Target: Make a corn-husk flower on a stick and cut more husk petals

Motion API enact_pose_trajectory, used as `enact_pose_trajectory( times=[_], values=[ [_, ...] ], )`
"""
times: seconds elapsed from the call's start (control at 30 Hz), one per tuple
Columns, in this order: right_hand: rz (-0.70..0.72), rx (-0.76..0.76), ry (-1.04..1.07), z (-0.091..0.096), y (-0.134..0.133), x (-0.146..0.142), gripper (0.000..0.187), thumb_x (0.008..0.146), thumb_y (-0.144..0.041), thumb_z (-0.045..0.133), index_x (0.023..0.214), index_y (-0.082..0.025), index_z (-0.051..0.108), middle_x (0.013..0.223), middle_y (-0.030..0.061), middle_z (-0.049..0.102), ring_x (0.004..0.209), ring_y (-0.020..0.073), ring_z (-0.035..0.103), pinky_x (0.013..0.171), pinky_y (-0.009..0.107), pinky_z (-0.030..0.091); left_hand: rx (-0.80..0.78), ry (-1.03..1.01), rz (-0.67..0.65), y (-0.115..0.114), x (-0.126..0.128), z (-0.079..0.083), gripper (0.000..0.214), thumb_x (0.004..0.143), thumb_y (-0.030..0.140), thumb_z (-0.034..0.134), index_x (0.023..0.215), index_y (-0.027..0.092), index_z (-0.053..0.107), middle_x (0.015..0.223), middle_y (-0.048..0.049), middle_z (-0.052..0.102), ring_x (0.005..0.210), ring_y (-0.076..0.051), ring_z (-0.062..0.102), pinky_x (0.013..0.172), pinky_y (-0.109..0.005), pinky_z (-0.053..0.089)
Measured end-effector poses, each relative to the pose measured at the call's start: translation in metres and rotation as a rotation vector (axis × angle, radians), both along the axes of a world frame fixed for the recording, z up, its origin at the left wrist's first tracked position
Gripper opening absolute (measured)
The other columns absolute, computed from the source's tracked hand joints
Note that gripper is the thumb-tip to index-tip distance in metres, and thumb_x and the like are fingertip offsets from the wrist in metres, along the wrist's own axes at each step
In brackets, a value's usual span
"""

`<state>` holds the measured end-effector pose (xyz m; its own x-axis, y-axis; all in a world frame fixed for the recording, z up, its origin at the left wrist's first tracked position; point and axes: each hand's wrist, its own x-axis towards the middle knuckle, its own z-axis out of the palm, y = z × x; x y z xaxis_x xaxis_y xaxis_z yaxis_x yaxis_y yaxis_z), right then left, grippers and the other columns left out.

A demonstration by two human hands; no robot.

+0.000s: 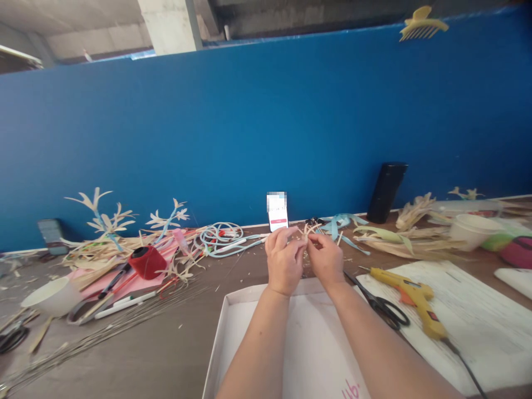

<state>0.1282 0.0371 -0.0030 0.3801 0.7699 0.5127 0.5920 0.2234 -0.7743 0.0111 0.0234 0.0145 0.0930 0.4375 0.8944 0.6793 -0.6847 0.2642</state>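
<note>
Both hands are closed in a pinch on one small straw piece (pixel 306 235). The left hand (pixel 285 260) and the right hand (pixel 328 259) meet fingertip to fingertip and hold it just above the table (pixel 166 343), past the far edge of a white tray (pixel 233 332). A blue wall (pixel 249 138) runs behind everything. Right of the tray lies a paper sheet (pixel 477 316) with a yellow glue gun (pixel 415 296) on it and black scissors (pixel 380 305) at its edge, near the right wrist. Dried husks (pixel 399 235) pile up further right. A black speaker (pixel 386 191) and a phone (pixel 277 213) stand against the wall. On the left sit a white cup (pixel 52 296) and a red spool (pixel 146 261). Fingers cover most of the straw, so its shape is hard to make out, and the tray is cut off at the bottom.
</note>
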Motion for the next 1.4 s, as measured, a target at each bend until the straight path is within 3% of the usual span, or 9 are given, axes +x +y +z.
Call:
enact_pose_trajectory(
  times=[0.27, 0.43, 0.53, 0.63, 0.83, 1.1, 1.4],
  values=[
    [0.028, 0.037, -0.025, 0.000, -0.002, 0.000, 0.019, 0.076, -0.036, 0.055, 0.083, -0.024, 0.068, 0.085, 0.0022, 0.068, 0.067, 0.0167, 0.059, 0.067, 0.029, 0.045, -0.028, -0.034, -0.020, -0.003, 0.000, 0.001, 0.009, 0.079, 0.025, 0.058, 0.085, 0.023, 0.065, 0.114, -0.0063, 0.058, 0.112, -0.022, 0.046, 0.097, -0.042, 0.035],
    [0.059, 0.123, -0.050, -0.002, -0.002, -0.001, 0.022, 0.079, -0.037, 0.053, 0.086, -0.024, 0.068, 0.087, 0.0024, 0.068, 0.069, 0.0157, 0.059, 0.066, 0.028, 0.046, -0.042, -0.299, 0.009, -0.004, -0.005, 0.006, 0.019, 0.084, 0.030, 0.051, 0.096, 0.017, 0.058, 0.112, -0.0120, 0.056, 0.108, -0.022, 0.048, 0.094, -0.039, 0.036],
    [0.088, 0.207, -0.075, -0.003, 0.000, -0.002, 0.021, 0.081, -0.034, 0.051, 0.086, -0.024, 0.069, 0.089, 0.0033, 0.068, 0.081, 0.0177, 0.061, 0.071, 0.028, 0.047, -0.087, -0.416, 0.057, 0.000, -0.010, 0.007, 0.019, 0.086, 0.030, 0.046, 0.085, 0.017, 0.059, 0.096, -0.0093, 0.060, 0.097, -0.020, 0.052, 0.088, -0.036, 0.037],
    [0.111, 0.274, -0.081, -0.002, -0.001, -0.003, 0.020, 0.082, -0.032, 0.052, 0.085, -0.023, 0.069, 0.091, 0.0037, 0.069, 0.084, 0.0178, 0.061, 0.074, 0.029, 0.047, -0.254, -0.467, 0.055, 0.003, -0.011, 0.006, 0.032, 0.086, 0.038, 0.045, 0.065, 0.018, 0.059, 0.076, -0.0051, 0.059, 0.082, -0.017, 0.053, 0.079, -0.031, 0.039],
    [0.089, 0.328, -0.107, 0.000, -0.003, -0.004, 0.020, 0.082, -0.032, 0.053, 0.085, -0.022, 0.069, 0.090, 0.0047, 0.069, 0.080, 0.0170, 0.062, 0.073, 0.029, 0.048, -0.692, -0.538, -0.105, 0.002, -0.006, 0.005, 0.045, 0.079, 0.055, 0.047, 0.057, 0.018, 0.062, 0.055, -0.0002, 0.055, 0.059, -0.013, 0.049, 0.059, -0.023, 0.036],
    [0.071, 0.327, -0.118, 0.000, -0.002, -0.003, 0.020, 0.082, -0.032, 0.053, 0.085, -0.021, 0.069, 0.088, 0.0046, 0.069, 0.079, 0.0168, 0.061, 0.072, 0.028, 0.048, -0.782, -0.556, -0.239, 0.000, -0.005, 0.010, 0.046, 0.077, 0.055, 0.048, 0.063, 0.015, 0.067, 0.053, -0.0006, 0.055, 0.053, -0.011, 0.046, 0.053, -0.022, 0.033],
    [0.067, 0.330, -0.113, -0.001, -0.002, -0.004, 0.019, 0.082, -0.031, 0.054, 0.086, -0.023, 0.069, 0.089, 0.0046, 0.069, 0.080, 0.0175, 0.062, 0.073, 0.030, 0.048, -1.068, -0.865, -0.603, 0.007, -0.008, 0.007, 0.042, 0.068, 0.052, 0.061, 0.069, 0.011, 0.067, 0.053, 0.0003, 0.050, 0.041, -0.004, 0.028, 0.040, -0.019, 0.015]
  ],
)
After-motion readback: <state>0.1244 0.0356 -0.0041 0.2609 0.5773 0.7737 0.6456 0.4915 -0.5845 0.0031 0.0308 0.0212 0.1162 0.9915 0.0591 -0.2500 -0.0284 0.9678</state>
